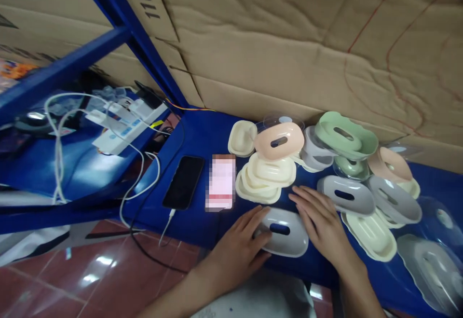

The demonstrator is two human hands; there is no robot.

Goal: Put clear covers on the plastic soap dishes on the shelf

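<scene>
A grey oval plastic dish with a slot in its bottom [292, 241] lies near the front edge of the blue shelf. My left hand [244, 241] grips its left end, with fingers along the rim and over the edge. On the other side my right hand [321, 221] has its fingers stretched out, beside the dish's right end; whether it touches the rim I cannot tell. Just behind the dish is a stack of cream oval trays [271, 171]. Another grey slotted dish [361, 200] sits to the right of my right hand.
A peach dish [294, 139], a green wavy-edged dish [325, 125] and clear lids [448, 221] crowd the back and right. Two phones lie left, one black [183, 183], one lit [221, 178]. White cables run from a power strip [115, 137]. Blue frame posts [130, 33] stand left.
</scene>
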